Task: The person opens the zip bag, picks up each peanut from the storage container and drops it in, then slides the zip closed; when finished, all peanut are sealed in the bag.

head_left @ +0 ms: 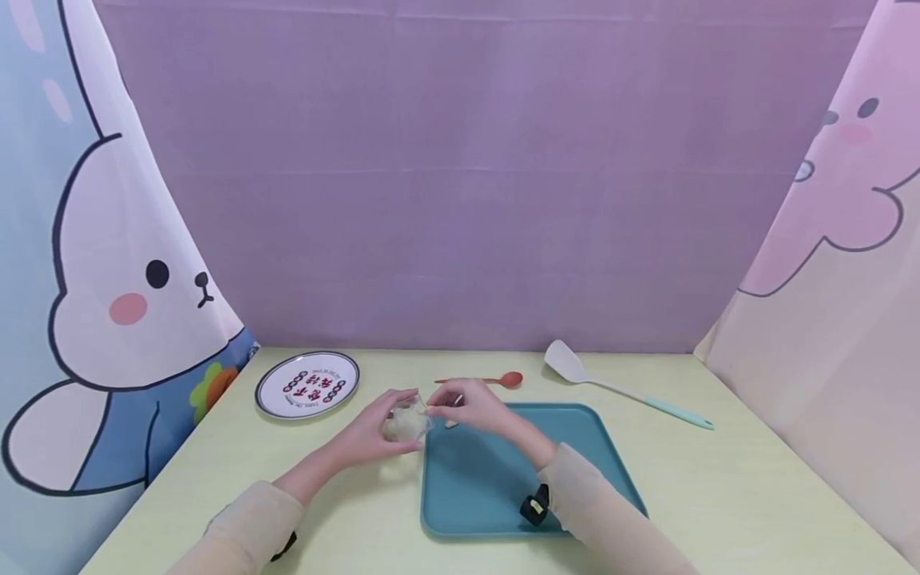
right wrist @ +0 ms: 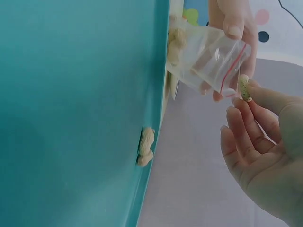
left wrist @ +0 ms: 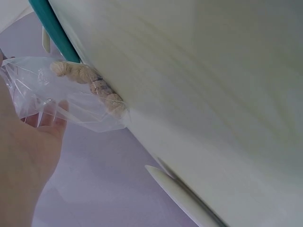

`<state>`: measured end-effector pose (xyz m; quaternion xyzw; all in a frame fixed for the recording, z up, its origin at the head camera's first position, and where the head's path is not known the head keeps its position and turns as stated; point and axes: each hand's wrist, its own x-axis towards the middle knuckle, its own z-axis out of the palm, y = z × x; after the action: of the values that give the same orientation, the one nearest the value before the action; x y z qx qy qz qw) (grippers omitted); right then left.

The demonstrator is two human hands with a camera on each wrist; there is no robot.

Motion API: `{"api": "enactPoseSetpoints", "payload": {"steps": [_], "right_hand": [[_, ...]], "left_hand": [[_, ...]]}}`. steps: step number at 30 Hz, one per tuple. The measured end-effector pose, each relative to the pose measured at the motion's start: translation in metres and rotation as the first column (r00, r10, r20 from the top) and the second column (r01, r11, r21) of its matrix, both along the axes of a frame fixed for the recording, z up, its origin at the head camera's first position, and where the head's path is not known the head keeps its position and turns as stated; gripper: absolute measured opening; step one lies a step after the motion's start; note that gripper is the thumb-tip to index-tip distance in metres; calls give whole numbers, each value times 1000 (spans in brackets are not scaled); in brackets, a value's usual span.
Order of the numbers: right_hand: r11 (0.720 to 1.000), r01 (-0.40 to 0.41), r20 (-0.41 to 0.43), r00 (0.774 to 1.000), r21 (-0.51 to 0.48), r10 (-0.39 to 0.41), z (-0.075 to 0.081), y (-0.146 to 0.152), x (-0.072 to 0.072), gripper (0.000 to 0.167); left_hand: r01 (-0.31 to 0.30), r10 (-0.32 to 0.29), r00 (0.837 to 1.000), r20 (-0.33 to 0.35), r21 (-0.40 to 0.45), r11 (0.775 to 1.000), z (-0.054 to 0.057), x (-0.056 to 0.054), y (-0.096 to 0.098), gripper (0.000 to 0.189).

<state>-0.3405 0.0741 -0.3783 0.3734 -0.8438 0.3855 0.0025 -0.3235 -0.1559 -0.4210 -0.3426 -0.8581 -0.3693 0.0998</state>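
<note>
My left hand (head_left: 368, 433) holds a clear zip bag (head_left: 405, 423) with a red seal line, its mouth toward the right hand. Several unshelled peanuts (left wrist: 100, 86) lie at the bottom of the bag in the left wrist view. Just by the mouth, my right hand (head_left: 476, 406) pinches one peanut (right wrist: 245, 88) between thumb and forefinger; its other fingers are loosely bent. Another peanut (right wrist: 146, 146) rests along the edge of the teal tray (head_left: 503, 483), below the right hand.
A white plate with red lettering (head_left: 307, 386) lies at the back left. Behind the tray is a small orange-red spoon (head_left: 511, 380). To the right, a spatula (head_left: 568, 363) with a white blade and mint handle lies slantwise. A purple cloth (head_left: 460, 176) hangs along the table's back.
</note>
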Motion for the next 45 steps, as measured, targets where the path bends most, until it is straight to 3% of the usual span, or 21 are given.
{"api": "enactPoseSetpoints", "payload": {"steps": [8, 24, 36, 45], "right_hand": [[999, -18, 54, 998, -33, 20, -2, -7, 0, 21], [997, 82, -48, 996, 12, -82, 2, 3, -4, 20], [980, 200, -103, 974, -11, -200, -15, 18, -24, 15], [971, 237, -66, 970, 44, -233, -23, 20, -33, 12]], "left_hand": [[12, -12, 1000, 10, 20, 1000, 0, 0, 2, 81], [14, -14, 1000, 12, 20, 1000, 1, 0, -1, 80], [-14, 14, 1000, 24, 7, 1000, 1, 0, -1, 82], [-18, 18, 1000, 16, 5, 1000, 1, -1, -2, 82]]}}
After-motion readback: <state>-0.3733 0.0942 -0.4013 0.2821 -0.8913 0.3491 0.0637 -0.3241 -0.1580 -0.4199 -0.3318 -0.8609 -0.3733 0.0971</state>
